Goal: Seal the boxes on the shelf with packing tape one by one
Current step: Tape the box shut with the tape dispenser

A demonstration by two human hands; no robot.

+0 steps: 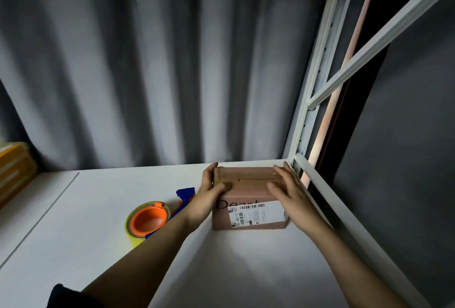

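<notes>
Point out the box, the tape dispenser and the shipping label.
box (246,190): head view, top flap.
tape dispenser (147,220): head view, orange hub.
shipping label (261,214): head view, white middle.

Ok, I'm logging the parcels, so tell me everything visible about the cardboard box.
The cardboard box is small, brown, and sits on the white shelf near its right back corner. Its top flaps look closed, no tape visible. A white barcode label and dark lettering face the camera. The left hand grips its left end; the right hand rests against its right end.
</notes>
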